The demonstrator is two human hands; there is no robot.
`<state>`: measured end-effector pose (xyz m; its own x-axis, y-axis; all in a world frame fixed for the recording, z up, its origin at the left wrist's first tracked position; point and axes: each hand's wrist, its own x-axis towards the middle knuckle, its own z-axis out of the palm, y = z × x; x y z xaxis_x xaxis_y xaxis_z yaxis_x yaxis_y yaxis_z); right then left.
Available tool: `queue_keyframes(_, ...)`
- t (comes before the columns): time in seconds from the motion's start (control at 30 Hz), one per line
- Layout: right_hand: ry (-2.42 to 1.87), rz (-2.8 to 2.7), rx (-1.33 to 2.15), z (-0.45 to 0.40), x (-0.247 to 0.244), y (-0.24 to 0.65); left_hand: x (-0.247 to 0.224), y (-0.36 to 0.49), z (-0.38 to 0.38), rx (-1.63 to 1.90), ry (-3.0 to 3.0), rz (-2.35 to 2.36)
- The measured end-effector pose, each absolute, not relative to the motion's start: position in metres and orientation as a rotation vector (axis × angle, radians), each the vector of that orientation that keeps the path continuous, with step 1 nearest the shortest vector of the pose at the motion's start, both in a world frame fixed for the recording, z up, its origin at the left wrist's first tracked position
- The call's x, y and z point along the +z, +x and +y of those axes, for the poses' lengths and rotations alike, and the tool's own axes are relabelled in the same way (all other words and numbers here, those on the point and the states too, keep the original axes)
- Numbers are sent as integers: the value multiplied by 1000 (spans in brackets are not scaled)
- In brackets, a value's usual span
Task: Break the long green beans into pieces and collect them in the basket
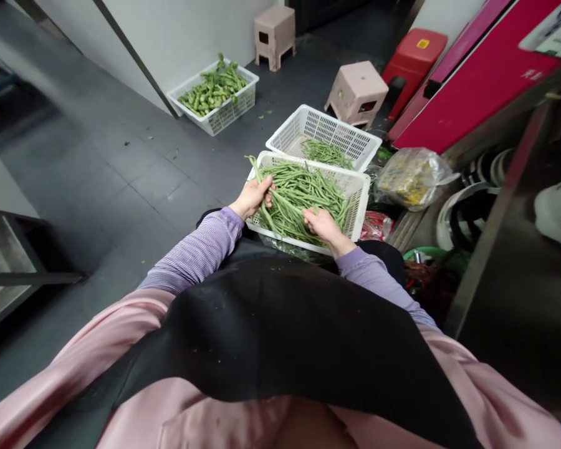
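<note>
A white plastic basket (362, 206) full of long green beans (303, 187) is close in front of my lap. Over its left side, my left hand (255, 196) is closed around a few green beans, whose ends stick up past the basket's rim. My right hand (325, 226) is above the front right of the heap, its thumb and fingers pinched together on a green bean. The bean seems to run between both hands. My palms and some fingertips are hidden from view.
Behind stands a second white basket (280, 133) with fewer beans. A further basket (231, 112) of green vegetables sits by the wall. Pink stools (362, 87), a red stool (416, 53) and a clear bag (414, 178) lie beyond and right. A dark table edge (495, 206) borders the right.
</note>
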<state>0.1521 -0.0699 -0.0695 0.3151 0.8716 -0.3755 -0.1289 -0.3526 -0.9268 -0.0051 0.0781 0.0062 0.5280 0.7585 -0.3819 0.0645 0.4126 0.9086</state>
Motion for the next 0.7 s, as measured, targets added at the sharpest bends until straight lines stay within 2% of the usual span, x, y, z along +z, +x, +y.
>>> queue_keyframes(0.17, -1837, -287, 775, -67, -75, 188, 15, 8, 55, 527, 1152, 841)
queue_keyframes(0.3, -1959, -519, 579, -70, -65, 209, 18, 23, 45, 414, 1219, 828)
queue_keyframes(0.4, -1808, -641, 989, -72, -54, 193, 12, 34, 43, 296, 1209, 846)
queue_keyframes(0.5, -1443, -710, 1460, -75, -48, 167, 4, 40, 44, 255, 1135, 862)
queue_keyframes(0.7, -1195, -732, 1728, -79, -43, 160, -1, 37, 70, 410, 959, 774)
